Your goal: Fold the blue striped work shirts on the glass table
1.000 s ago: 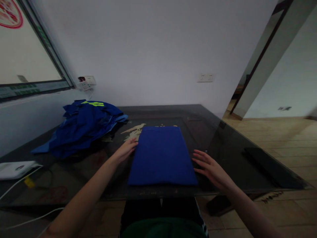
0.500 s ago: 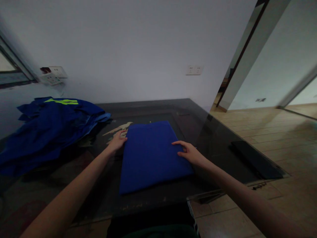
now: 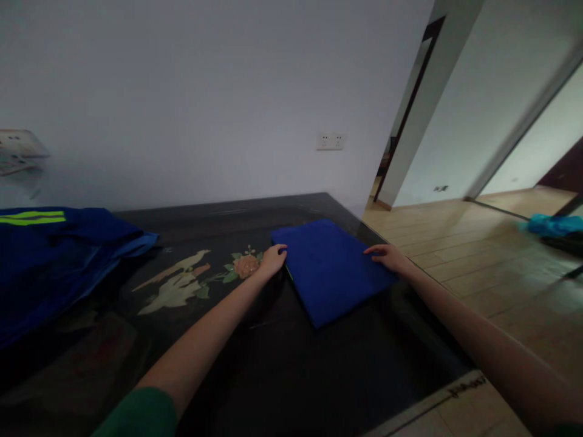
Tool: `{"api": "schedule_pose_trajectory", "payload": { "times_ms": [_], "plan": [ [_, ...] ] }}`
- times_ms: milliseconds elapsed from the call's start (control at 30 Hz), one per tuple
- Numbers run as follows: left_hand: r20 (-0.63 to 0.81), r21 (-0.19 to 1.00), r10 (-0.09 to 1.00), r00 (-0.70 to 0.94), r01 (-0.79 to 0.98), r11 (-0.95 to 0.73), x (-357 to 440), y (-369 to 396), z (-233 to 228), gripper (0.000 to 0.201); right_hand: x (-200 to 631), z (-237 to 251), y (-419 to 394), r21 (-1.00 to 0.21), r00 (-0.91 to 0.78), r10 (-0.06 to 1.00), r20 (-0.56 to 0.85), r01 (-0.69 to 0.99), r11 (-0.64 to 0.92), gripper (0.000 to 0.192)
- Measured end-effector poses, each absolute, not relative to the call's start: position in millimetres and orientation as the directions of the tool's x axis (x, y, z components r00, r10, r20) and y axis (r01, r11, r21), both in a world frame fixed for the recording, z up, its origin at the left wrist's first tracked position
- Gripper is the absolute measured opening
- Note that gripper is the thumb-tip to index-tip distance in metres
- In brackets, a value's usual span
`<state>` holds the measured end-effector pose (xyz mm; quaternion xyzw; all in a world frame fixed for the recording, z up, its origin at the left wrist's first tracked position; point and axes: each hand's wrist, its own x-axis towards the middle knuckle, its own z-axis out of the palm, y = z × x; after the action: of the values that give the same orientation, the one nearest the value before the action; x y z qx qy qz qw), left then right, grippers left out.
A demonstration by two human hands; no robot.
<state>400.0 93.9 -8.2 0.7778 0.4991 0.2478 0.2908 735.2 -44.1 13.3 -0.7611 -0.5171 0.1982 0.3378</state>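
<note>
A folded blue cloth [image 3: 330,270] lies flat on the dark bench [image 3: 282,364]. It sits near the far right corner of the bench, turned a little so one corner points at the person.

The left hand [image 3: 272,261] is at the left edge of the folded blue cloth. Its fingers [image 3: 280,249] curl against that edge and touch it. I cannot tell if they pinch the cloth or just press on it.

The right hand [image 3: 387,257] is at the right edge of the same cloth. It lies flat with its fingers spread a bit, and the fingertips rest on top of the cloth. It is not closed around anything.

So the cloth is between the two hands, one on each side.

The bench top is shiny and has a picture on it. There is a pale bird [image 3: 175,285] and a pink flower [image 3: 246,265] with green leaves. The flower is just beside the left hand.

Far to the left is a pile of blue clothes [image 3: 59,255] with a bright yellow-green stripe [image 3: 31,217]. It is well apart from the folded cloth.

On the wall behind is a white socket [image 3: 331,141]. To the right is a wooden floor [image 3: 492,267], and something light blue [image 3: 549,224] lies on it far away.
</note>
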Motion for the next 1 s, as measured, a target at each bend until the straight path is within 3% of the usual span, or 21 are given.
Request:
{"api": "schedule_pose_trajectory", "payload": {
  "times_ms": [200, 500, 767, 867, 1000],
  "plan": [
    [0.058, 0.593, 0.894, 0.444, 0.705, -0.389, 486, 107, -7, 0.054, 795, 14, -36, -0.768, 0.623, 0.777, 0.089, 0.540, -0.345, 0.036],
    [0.127, 0.429, 0.831, 0.542, 0.725, -0.539, 546, 125, -14, 0.053, 839, -2, -35, -0.729, 0.674, 0.736, 0.066, 0.536, -0.426, 0.042],
    [0.182, 0.300, 0.849, 0.497, 0.794, -0.529, 543, 100, -8, 0.049, 850, -15, -27, -0.505, 0.600, 0.785, 0.157, 0.731, -0.458, 0.039],
    [0.206, 0.231, 0.733, 0.648, 0.696, -0.680, 539, 66, 3, 0.051, 836, -13, -24, -0.416, 0.568, 0.797, 0.206, 0.788, -0.454, 0.037],
    [0.089, 0.292, 0.558, 0.825, 0.515, -0.806, 534, 15, 3, 0.065, 794, -19, -26, -0.194, 0.436, 0.884, 0.167, 0.894, -0.404, 0.053]
  ]
}}
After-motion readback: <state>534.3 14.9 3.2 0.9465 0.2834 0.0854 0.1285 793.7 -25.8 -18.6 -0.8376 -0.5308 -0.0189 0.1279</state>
